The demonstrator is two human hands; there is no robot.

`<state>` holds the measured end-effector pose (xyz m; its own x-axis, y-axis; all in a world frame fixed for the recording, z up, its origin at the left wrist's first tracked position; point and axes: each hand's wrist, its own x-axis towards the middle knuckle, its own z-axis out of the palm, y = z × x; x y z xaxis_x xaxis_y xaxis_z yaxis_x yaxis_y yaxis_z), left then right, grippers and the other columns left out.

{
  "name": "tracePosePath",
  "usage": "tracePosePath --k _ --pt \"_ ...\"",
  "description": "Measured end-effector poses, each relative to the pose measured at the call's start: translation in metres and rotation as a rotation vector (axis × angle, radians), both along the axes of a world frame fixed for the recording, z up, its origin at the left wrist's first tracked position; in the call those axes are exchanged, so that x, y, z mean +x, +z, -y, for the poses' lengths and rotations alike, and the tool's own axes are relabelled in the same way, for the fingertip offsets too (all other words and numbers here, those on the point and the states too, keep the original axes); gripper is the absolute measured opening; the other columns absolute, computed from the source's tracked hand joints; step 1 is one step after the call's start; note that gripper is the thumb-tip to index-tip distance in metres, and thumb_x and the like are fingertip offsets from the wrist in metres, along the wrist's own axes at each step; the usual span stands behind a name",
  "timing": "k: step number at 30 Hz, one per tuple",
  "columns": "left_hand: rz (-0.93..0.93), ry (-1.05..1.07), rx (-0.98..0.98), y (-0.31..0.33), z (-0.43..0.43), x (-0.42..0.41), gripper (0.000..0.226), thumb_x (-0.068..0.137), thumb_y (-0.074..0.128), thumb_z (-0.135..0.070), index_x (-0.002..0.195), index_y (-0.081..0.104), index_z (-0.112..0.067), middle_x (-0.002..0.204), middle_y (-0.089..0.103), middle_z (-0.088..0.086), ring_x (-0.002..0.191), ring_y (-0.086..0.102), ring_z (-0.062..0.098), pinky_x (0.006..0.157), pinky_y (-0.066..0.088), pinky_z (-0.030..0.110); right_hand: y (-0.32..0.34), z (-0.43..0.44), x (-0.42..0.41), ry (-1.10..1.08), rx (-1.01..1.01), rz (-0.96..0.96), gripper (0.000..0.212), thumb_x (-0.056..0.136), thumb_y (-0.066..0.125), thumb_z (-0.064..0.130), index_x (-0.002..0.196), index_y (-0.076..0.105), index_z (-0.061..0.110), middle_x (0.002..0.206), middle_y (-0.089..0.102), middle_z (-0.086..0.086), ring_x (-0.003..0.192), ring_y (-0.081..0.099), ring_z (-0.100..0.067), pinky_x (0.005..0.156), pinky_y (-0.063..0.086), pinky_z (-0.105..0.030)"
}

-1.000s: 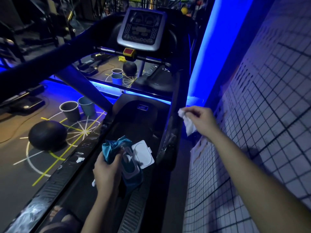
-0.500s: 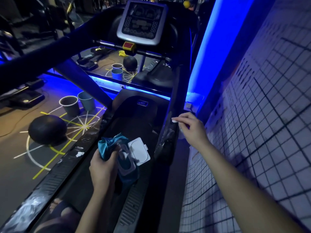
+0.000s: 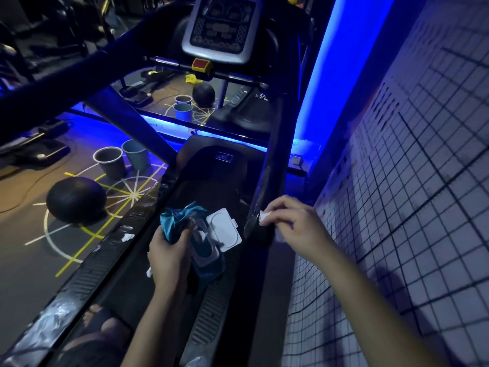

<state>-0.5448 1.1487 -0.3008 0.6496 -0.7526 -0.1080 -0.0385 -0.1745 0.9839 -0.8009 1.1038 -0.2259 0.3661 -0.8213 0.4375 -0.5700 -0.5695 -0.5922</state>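
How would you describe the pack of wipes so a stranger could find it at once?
Find the treadmill under the grey console. Above its dark belt the left hand grips the pack of wipes, a crumpled teal pouch. Its open white flip lid sets it apart from the small white wipe that the right hand pinches against the right upright.
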Motion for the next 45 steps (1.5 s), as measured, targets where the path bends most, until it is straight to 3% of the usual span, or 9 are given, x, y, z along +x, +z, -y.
tracePosePath --k 5,13,15,18,24,27,34,40,45 --pt "-0.007 0.001 0.031 -0.002 -0.010 0.007 0.033 0.076 0.076 -0.056 0.097 0.073 -0.030 0.089 0.077 -0.007 0.090 0.074 0.023 0.086 0.060 0.053 0.029 0.024 -0.005 -0.291 0.233 0.508 0.026 0.091 0.064 -0.007 0.089 0.078 0.015 0.093 0.078 0.007 0.094 0.072 -0.007 0.082 0.052 -0.018" --pt "-0.095 -0.007 0.005 0.000 -0.017 0.010 0.043 0.063 0.076 -0.071 0.094 0.075 -0.041 0.088 0.079 -0.011 0.090 0.076 0.022 0.090 0.061 0.056 0.015 0.043 0.026 -0.260 0.214 0.110 0.022 0.090 0.064 0.001 0.093 0.081 0.015 0.106 0.068 0.008 0.092 0.064 -0.001 0.086 0.052 -0.019" --pt "-0.106 -0.002 -0.012 0.001 -0.017 0.016 0.042 0.065 0.077 -0.068 0.095 0.076 -0.039 0.089 0.080 -0.010 0.090 0.077 0.021 0.090 0.061 0.057 0.013 0.029 0.022 -0.183 0.270 0.004 0.026 0.089 0.062 0.001 0.106 0.077 0.015 0.118 0.062 0.010 0.101 0.061 -0.001 0.089 0.046 -0.012" --pt "-0.133 0.003 -0.044 -0.001 -0.014 0.020 0.045 0.067 0.078 -0.065 0.098 0.077 -0.033 0.090 0.080 -0.010 0.091 0.077 0.020 0.090 0.062 0.056 0.018 0.017 0.005 -0.054 0.285 -0.042 0.039 0.088 0.057 -0.007 0.116 0.073 0.015 0.127 0.061 0.012 0.118 0.061 -0.006 0.104 0.049 -0.024" --pt "-0.162 -0.025 -0.058 -0.009 -0.013 0.017 0.022 0.087 0.085 -0.041 0.100 0.077 -0.026 0.094 0.081 -0.004 0.095 0.077 0.023 0.092 0.062 0.053 0.024 0.000 0.001 -0.011 0.285 -0.015 0.042 0.088 0.063 -0.009 0.116 0.075 0.019 0.104 0.068 0.009 0.089 0.071 -0.009 0.086 0.058 -0.035" --pt "-0.160 -0.037 -0.054 -0.013 -0.010 0.019 0.021 0.087 0.085 -0.041 0.099 0.076 -0.027 0.093 0.081 -0.005 0.091 0.077 0.021 0.090 0.062 0.053 0.020 -0.005 0.002 -0.003 0.311 0.002 0.029 0.090 0.070 0.003 0.107 0.078 0.025 0.099 0.069 0.008 0.092 0.070 -0.011 0.085 0.057 -0.034" --pt "-0.188 -0.014 -0.089 -0.009 0.006 0.021 0.026 0.086 0.085 -0.044 0.102 0.077 -0.026 0.095 0.081 -0.006 0.093 0.077 0.020 0.090 0.062 0.049 0.035 0.040 0.007 -0.322 0.224 0.198 0.013 0.093 0.070 0.012 0.095 0.071 0.025 0.095 0.072 0.004 0.086 0.066 -0.001 0.083 0.053 -0.025" --pt "-0.264 -0.002 -0.089 -0.006 0.020 0.013 0.017 0.089 0.085 -0.036 0.099 0.076 -0.025 0.094 0.081 -0.005 0.092 0.078 0.020 0.088 0.062 0.046 0.043 0.113 0.005 -0.626 0.127 0.107 0.011 0.096 0.064 0.026 0.096 0.069 0.016 0.086 0.069 0.004 0.085 0.064 -0.019 0.081 0.050 -0.031" --pt "-0.276 -0.038 -0.073 -0.006 0.031 0.020 0.037 0.074 0.081 -0.058 0.099 0.076 -0.031 0.094 0.081 -0.008 0.090 0.078 0.017 0.089 0.063 0.054 0.040 0.157 0.014 -0.573 0.028 -0.156 0.015 0.092 0.062 0.015 0.105 0.069 0.020 0.098 0.065 -0.001 0.083 0.061 -0.020 0.068 0.043 -0.027"
